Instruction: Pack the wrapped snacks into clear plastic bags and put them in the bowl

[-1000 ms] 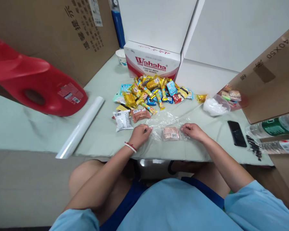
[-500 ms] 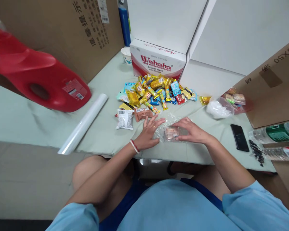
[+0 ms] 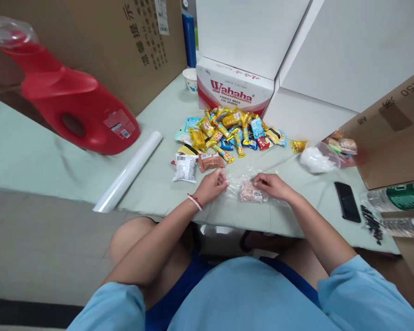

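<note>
A small pinkish packaged snack (image 3: 251, 193) lies near the table's front edge, in crinkled clear plastic film (image 3: 233, 186). Left of it, my left hand (image 3: 212, 186) is closed, its fingertips pinching the film's left side. My right hand (image 3: 273, 185) has its fingers pinched together at the snack's upper right, on the film there. Whether that film is a sheet or a bag I cannot tell. Just beyond my left hand lie a brown snack packet (image 3: 211, 162) and a white snack packet (image 3: 185, 168).
Behind is a heap of colourful wrapped snacks (image 3: 227, 131) before a Wahaha carton (image 3: 234, 89). To the left are a white roll (image 3: 129, 172) and a red jug (image 3: 79, 108). A plastic bag (image 3: 317, 158), a phone (image 3: 347, 202) and bottles (image 3: 400, 197) lie right.
Half a second ago both hands were spread around the snack; now their fingers are pinched on the film. The right hand sits closer to the snack than one second ago. The view has shifted left.
</note>
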`<state>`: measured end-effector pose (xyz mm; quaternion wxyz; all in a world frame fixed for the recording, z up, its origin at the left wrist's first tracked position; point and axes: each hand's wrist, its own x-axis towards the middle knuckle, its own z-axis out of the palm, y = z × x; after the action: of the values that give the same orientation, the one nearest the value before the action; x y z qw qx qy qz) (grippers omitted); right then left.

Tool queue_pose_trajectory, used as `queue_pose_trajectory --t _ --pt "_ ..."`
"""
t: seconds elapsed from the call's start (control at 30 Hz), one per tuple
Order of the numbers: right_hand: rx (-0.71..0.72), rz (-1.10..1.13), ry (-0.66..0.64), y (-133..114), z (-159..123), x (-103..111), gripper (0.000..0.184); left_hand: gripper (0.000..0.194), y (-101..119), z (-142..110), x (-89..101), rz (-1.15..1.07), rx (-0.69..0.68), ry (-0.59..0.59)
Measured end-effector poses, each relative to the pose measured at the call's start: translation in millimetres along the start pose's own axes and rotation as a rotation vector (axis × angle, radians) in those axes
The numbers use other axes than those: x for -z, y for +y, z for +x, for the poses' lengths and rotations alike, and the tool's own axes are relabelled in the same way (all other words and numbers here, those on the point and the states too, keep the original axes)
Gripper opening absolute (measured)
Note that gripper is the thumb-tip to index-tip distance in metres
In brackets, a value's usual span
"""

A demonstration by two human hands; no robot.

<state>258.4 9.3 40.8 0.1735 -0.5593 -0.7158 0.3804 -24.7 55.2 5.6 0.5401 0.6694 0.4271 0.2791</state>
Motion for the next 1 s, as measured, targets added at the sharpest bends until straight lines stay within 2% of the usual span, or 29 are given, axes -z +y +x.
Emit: queue_pose_trajectory --t 0.07,0.13,0.2,0.27,0.3,0.33,0.37,0.43,0.47,0.53,0.63,0.77,0.83,0.9,1.0 --pt "-0.027 0.01 0.022 4 2 -6 0.03 0.019 0 3 0.8 0.107 0.082 0.12" --pt "-0.045 0.021 0.042 7 3 -10 0.032 0.016 5 3 2.2 0.295 0.09 0.231" --pt "-0.065 0.03 0.05 8 4 -11 0.033 0.015 14 -2 1.6 0.526 0.021 0.38" --pt "-0.076 0.03 0.054 6 4 -11 0.034 0.019 23 -11 -3.4 0.694 -0.103 0.531" --pt "-0.076 0.023 0.057 5 5 -11 0.034 0.022 27 -16 -7.8 0.735 -0.188 0.551" --pt "-0.074 0.014 0.06 4 5 -12 0.034 0.026 30 -21 -13.5 0.754 -0.289 0.515" --pt "-0.071 0.003 0.062 2 5 -13 0.034 0.03 31 -25 -20.1 0.764 -0.397 0.427" --pt "-0.061 -0.014 0.065 0 5 -14 0.034 0.038 30 -30 -34.2 0.795 -0.58 0.197" --pt "-0.054 -0.019 0.063 -1 5 -14 0.033 0.041 28 -30 -40.8 0.826 -0.63 0.103" --pt "-0.04 -0.028 0.045 1 4 -10 0.032 0.044 22 -26 -51.1 0.911 -0.66 -0.008" --pt "-0.049 -0.086 0.017 11 7 9 0.031 0.041 16 -18 -57.6 1.006 -0.649 -0.066" --pt "-0.038 -0.378 0.225 22 31 44 0.028 0.035 17 -15 -57.7 1.049 -0.656 -0.074" --pt "0.007 -0.427 0.254 23 50 52 0.031 0.034 19 -16 -58.0 1.057 -0.66 -0.074" --pt "0.017 -0.316 0.168 21 68 51 0.044 0.033 20 -17 -58.7 1.059 -0.661 -0.076" --pt "-0.062 -0.046 -0.052 18 87 44 0.068 0.033 18 -17 -59.3 1.051 -0.666 -0.074"
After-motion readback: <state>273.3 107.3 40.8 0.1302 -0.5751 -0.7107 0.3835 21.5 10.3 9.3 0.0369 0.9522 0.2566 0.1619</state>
